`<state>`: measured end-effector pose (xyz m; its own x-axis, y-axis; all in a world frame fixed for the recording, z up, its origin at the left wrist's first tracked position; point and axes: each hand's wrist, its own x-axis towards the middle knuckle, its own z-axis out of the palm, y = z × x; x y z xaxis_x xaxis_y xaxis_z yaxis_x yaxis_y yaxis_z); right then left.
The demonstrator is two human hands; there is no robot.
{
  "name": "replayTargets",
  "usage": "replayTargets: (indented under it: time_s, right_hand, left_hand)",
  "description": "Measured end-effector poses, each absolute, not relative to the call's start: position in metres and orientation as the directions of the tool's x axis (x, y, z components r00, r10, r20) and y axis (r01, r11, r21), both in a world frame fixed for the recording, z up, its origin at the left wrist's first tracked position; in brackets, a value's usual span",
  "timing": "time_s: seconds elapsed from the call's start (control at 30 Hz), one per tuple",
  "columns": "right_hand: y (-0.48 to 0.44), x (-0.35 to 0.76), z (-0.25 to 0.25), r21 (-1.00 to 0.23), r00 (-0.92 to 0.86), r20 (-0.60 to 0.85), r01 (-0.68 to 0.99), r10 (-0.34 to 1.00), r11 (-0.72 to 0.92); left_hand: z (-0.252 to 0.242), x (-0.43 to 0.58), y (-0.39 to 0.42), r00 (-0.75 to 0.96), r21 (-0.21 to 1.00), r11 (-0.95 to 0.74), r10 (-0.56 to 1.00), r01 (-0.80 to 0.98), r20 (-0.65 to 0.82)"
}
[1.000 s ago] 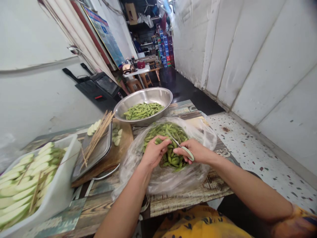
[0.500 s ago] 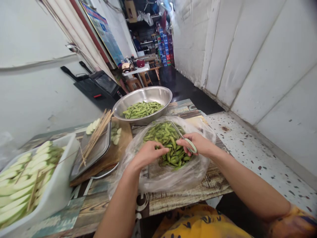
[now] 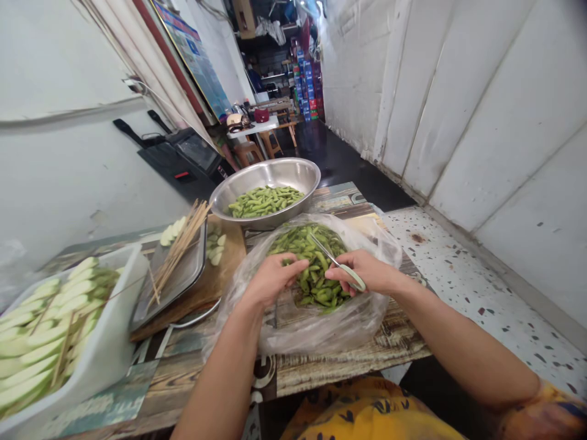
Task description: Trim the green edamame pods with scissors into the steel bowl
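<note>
My right hand (image 3: 355, 267) is closed round the pale green handle of a pair of scissors (image 3: 352, 276). The metal blades point away and to the left, over a heap of edamame pods (image 3: 321, 287) in a clear plastic bag (image 3: 316, 336). On the left side of the heap, my left hand (image 3: 277, 276) is pinched, thumb toward the scissors. A bit of green edamame pod (image 3: 287, 262) shows between its thumb and fingers; the rest is hidden. Behind the bag stands a steel bowl (image 3: 296, 174) with more edamame pods (image 3: 266, 201) inside.
Left of the bag, a metal tray (image 3: 195, 263) bearing wooden skewers (image 3: 181, 247) rests on a wooden board (image 3: 233, 256). A white tub (image 3: 110, 348) of sliced pale green vegetable (image 3: 41, 348) sits at the near left. The patterned table (image 3: 330, 373) ends close to my body.
My left hand has drawn back slightly and turned, and green now shows in its pinch. The scissors have tilted so their blades lie more to the left.
</note>
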<state>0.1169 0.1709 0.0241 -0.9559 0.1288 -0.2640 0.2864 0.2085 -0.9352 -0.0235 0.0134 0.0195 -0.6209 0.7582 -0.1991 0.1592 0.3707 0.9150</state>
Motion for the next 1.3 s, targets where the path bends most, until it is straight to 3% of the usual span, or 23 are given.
replayTargets:
  time_s: [0.2, 0.43, 0.63, 0.87, 1.13, 1.3]
  right_hand:
    - [0.1675, 0.118, 0.0231, -0.936, -0.964, -0.259, 0.266, 0.059, 0.23]
    - [0.1686, 0.1191, 0.0184, -0.931, -0.969, -0.247, 0.24, 0.01, 0.276]
    - [0.1716, 0.1193, 0.0174, -0.938, -0.972, -0.229, 0.206, -0.053, 0.277]
    - [0.1699, 0.1177, 0.0194, -0.933, -0.969, -0.237, 0.249, 0.076, 0.259]
    - [0.1699, 0.1188, 0.0191, -0.915, -0.974, -0.226, 0.223, 0.033, 0.337]
    - [0.1685, 0.1189, 0.0194, -0.92, -0.969, -0.226, 0.246, 0.1, 0.304]
  left_hand:
    - [0.0165, -0.0213, 0.0167, -0.591, 0.969, 0.232, 0.771, -0.087, -0.238]
    - [0.014, -0.0182, 0.0191, -0.67, 0.972, 0.178, 0.705, -0.152, -0.234]
    - [0.0114, -0.0165, 0.0211, -0.635, 0.974, 0.112, 0.743, -0.197, -0.213]
    - [0.013, -0.0235, 0.0165, -0.527, 0.962, 0.168, 0.81, -0.214, -0.258]
    - [0.0103, -0.0188, 0.0186, -0.561, 0.968, 0.145, 0.793, -0.203, -0.237]
    - [0.0112, -0.0199, 0.0173, -0.543, 0.964, 0.152, 0.802, -0.219, -0.249]
